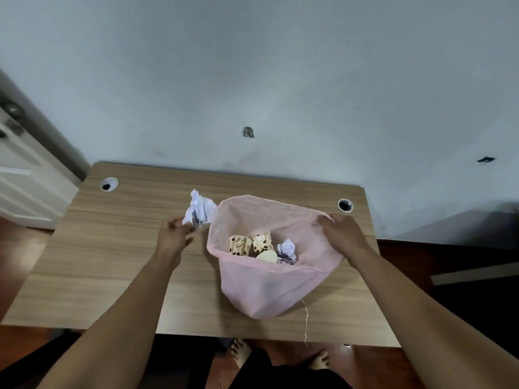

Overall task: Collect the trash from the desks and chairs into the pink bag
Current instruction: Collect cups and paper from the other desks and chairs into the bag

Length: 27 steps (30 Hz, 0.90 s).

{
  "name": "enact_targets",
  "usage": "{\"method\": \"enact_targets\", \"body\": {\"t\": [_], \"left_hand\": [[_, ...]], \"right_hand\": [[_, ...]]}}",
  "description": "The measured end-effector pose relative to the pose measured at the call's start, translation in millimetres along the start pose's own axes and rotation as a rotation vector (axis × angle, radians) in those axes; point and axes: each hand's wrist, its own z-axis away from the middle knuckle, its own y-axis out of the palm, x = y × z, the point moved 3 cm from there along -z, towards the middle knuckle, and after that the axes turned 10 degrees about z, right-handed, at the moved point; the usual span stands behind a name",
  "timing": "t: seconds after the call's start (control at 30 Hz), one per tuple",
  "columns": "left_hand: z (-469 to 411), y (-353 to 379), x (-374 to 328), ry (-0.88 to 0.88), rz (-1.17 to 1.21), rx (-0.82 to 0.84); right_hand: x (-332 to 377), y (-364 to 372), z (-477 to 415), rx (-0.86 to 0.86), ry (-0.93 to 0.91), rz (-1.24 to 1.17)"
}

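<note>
A grey wall (280, 66) fills the upper frame, a white door (25, 186) stands at left, and reddish-brown floor (19, 262) shows below it.

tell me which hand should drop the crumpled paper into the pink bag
Left. The left hand pinches the crumpled paper beside the pink bag; the right hand grips its rim open.

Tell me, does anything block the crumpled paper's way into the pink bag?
Nothing visible does. The left hand holds the crumpled paper beside the open rim of the pink bag, which the right hand holds.
</note>
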Motion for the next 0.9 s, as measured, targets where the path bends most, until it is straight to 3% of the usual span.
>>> {"method": "enact_targets", "body": {"t": [0.17,0.37,0.6,0.73,0.9], "left_hand": [[50.9,45.0,-74.4,0.057,0.191,0.396],[93.0,85.4,-67.9,-0.042,-0.244,0.784],[90.6,96.5,-2.8,-0.002,-0.837,0.69],[83.1,70.1,-4.0,0.165,-1.206,0.545],[74.2,7.2,-28.3,0.135,-1.422,0.418]], "right_hand": [[6.4,11.5,1.4,0.031,-0.012,-0.039],[22.0,14.9,2.7,0.028,-0.055,-0.089],[40.6,18.4,9.7,0.059,-0.128,-0.19],[49.1,22.3,11.1,0.063,-0.138,-0.228],[65.4,17.5,9.5,0.044,-0.156,-0.268]]}}
